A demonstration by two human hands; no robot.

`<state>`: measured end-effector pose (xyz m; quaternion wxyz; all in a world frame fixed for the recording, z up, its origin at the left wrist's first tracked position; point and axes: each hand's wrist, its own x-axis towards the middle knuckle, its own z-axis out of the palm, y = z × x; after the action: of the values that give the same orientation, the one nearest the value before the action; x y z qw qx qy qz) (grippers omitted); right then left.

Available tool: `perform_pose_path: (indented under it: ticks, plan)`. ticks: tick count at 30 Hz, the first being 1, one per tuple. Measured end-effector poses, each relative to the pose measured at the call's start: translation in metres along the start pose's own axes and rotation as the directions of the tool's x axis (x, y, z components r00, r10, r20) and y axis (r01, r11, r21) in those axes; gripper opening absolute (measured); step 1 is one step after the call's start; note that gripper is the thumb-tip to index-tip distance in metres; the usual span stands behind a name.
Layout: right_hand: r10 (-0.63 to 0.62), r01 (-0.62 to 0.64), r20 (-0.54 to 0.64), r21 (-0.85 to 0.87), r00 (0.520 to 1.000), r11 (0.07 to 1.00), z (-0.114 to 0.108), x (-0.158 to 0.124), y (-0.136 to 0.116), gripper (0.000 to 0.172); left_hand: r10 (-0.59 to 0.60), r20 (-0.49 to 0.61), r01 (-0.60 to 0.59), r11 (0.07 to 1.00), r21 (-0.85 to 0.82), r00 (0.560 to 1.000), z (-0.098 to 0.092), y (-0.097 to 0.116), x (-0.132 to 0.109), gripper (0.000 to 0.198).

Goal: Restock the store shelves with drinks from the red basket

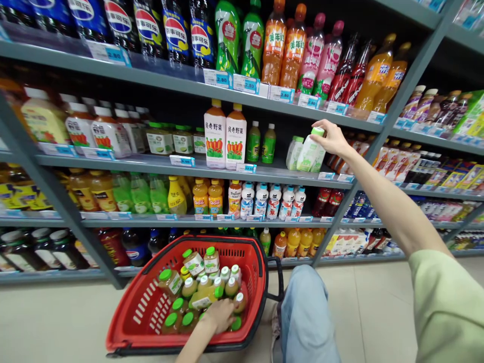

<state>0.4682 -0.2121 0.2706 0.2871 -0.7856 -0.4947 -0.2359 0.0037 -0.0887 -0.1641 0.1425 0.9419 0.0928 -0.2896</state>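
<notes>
At six o'clock, the left hand (219, 315) reaches down into the red basket (126, 327), among green-capped bottles (194, 263); fingers hidden, grip cannot be told. The right arm (393, 206) slants in from four o'clock; at two o'clock the right hand (330, 137) pinches the cap of a white bottle (310, 155), tilted at the front of the shelf (280, 177), near a similar bottle (292, 152). Judged step: handling this bottle at the shelf; taking or setting cannot be determined. Either would call for a firm cap grip.
</notes>
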Motion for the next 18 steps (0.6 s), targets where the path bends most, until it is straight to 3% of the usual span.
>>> perform_pose_path:
  ticks: [10,18]
  plan:
    - [0.188,-0.186,-0.013,-0.217,0.982,0.958,-0.006,-0.002,0.08,0.046,-0.024,0.038,0.021,0.998,0.066,0.999,-0.009,0.006,-0.004,0.05]
    - [0.244,-0.214,0.129,-0.209,0.961,0.954,0.007,0.0,0.115,0.045,-0.039,0.055,0.035,0.998,0.061,0.998,-0.004,0.003,0.006,0.051]
